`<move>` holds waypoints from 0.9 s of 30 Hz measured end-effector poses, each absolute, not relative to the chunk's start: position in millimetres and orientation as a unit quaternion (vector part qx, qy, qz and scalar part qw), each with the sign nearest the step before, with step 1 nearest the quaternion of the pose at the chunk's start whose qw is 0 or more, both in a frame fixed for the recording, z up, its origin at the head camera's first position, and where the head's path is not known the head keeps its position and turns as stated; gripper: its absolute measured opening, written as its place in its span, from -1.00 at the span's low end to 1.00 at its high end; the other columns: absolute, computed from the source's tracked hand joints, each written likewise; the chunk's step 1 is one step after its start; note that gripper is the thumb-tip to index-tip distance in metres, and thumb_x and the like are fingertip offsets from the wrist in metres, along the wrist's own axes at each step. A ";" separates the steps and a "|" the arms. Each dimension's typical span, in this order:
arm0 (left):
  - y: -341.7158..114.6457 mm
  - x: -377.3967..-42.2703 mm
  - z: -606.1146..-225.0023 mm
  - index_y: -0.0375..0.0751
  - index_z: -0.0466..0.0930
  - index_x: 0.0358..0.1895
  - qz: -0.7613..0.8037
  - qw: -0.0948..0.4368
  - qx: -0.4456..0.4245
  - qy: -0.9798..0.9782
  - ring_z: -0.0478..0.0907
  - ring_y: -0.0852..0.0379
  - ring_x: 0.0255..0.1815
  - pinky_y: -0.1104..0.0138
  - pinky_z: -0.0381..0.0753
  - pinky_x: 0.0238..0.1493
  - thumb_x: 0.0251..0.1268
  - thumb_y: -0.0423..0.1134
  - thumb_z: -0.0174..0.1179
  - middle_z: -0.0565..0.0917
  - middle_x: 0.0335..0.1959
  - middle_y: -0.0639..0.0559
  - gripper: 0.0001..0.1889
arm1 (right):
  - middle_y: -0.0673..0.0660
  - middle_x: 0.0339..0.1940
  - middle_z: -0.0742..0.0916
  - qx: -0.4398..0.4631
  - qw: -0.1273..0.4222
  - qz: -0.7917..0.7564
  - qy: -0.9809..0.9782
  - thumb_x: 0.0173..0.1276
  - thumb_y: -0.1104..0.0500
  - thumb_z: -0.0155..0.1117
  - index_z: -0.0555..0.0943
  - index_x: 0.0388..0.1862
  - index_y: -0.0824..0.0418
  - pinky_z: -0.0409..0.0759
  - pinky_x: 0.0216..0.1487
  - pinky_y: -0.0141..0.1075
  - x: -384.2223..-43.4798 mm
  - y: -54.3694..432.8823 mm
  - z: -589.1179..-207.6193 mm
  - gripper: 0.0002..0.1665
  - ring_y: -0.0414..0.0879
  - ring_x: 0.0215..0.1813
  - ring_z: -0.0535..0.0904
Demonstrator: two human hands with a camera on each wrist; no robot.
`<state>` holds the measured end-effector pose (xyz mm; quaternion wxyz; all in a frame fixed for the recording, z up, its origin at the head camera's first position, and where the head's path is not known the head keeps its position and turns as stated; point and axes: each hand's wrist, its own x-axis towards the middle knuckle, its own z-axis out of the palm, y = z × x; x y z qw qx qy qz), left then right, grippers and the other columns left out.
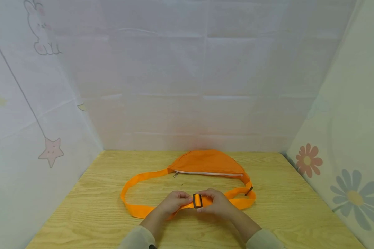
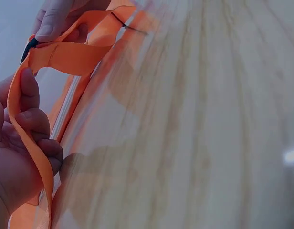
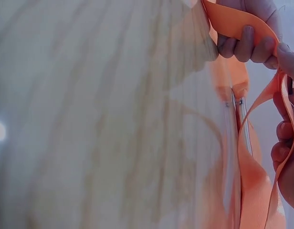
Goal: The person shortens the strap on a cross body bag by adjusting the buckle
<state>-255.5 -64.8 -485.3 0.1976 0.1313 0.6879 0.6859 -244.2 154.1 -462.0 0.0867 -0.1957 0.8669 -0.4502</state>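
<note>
An orange waist bag (image 1: 208, 162) with a pale zipper lies at the back of the table, its orange strap (image 1: 140, 211) looping toward me. On the strap sits a black slide buckle (image 1: 197, 200), raised between my two hands. My left hand (image 1: 174, 202) pinches the strap just left of the buckle; in the left wrist view the webbing runs down past its curled fingers (image 2: 36, 121). From the other side, my right hand (image 1: 216, 204) grips the doubled strap at the buckle's right edge. In the right wrist view the buckle is mostly hidden by fingers.
The wooden table (image 1: 90, 204) has a glossy top that reflects the strap and hands. A second black strap fitting (image 1: 249, 191) lies near the bag's right end, and a zipper pull (image 1: 176, 175) hangs at its left. Printed cloth walls (image 1: 187, 76) enclose the back and sides.
</note>
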 end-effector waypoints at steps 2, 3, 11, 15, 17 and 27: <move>-64.0 -255.7 -485.9 -0.54 0.63 -0.14 0.689 0.198 0.135 0.684 0.53 0.23 -0.24 0.44 0.55 -0.15 0.38 -0.28 0.18 0.67 -0.33 0.15 -0.72 | 0.11 0.12 0.68 -0.200 0.083 -0.451 0.866 0.07 0.02 0.57 0.65 0.14 0.08 0.48 0.19 0.03 -244.1 153.4 -462.5 -0.39 0.04 0.14 0.53; -63.6 -255.9 -486.0 -0.54 0.62 -0.13 0.690 0.199 0.136 0.683 0.54 0.23 -0.23 0.44 0.55 -0.15 0.39 -0.27 0.18 0.67 -0.32 0.15 -0.71 | 0.11 0.12 0.68 -0.201 0.079 -0.450 0.866 0.07 0.02 0.57 0.65 0.14 0.09 0.47 0.20 0.05 -244.0 153.1 -462.6 -0.39 0.05 0.15 0.54; -66.0 -255.2 -487.3 -0.43 0.49 0.00 0.698 0.208 0.154 0.668 0.60 0.23 -0.18 0.41 0.57 -0.05 0.41 -0.23 0.17 0.71 -0.29 0.12 -0.70 | 0.11 0.11 0.68 -0.191 0.076 -0.450 0.869 0.07 -0.03 0.57 0.65 0.14 0.09 0.50 0.15 -0.02 -246.0 154.0 -464.9 -0.37 0.01 0.11 0.54; -68.0 -254.0 -481.5 -0.36 0.43 0.06 0.663 0.190 0.175 0.702 0.59 0.20 -0.15 0.39 0.56 -0.04 0.30 -0.25 0.29 0.69 -0.20 0.00 -0.63 | 0.12 0.13 0.67 -0.188 0.082 -0.452 0.868 0.07 -0.06 0.56 0.64 0.15 0.10 0.48 0.21 0.08 -247.0 155.6 -465.3 -0.35 0.06 0.16 0.54; -69.1 -252.7 -477.6 -0.34 0.45 0.08 0.630 0.175 0.190 0.733 0.57 0.16 -0.12 0.35 0.57 -0.03 0.21 -0.28 0.36 0.66 -0.11 -0.05 -0.57 | 0.12 0.14 0.66 -0.187 0.083 -0.449 0.870 0.07 -0.07 0.56 0.64 0.15 0.10 0.45 0.24 0.13 -247.5 156.5 -465.3 -0.35 0.08 0.19 0.53; -76.9 -250.3 -474.6 -0.12 0.58 0.07 0.480 0.089 0.222 0.844 0.48 0.11 0.01 0.20 0.49 0.09 0.04 -0.17 0.46 0.59 0.00 0.04 -0.52 | 0.07 0.11 0.68 -0.169 0.084 -0.458 0.869 0.04 -0.07 0.58 0.65 0.14 0.04 0.47 0.22 0.10 -246.8 158.9 -463.3 -0.35 0.03 0.15 0.54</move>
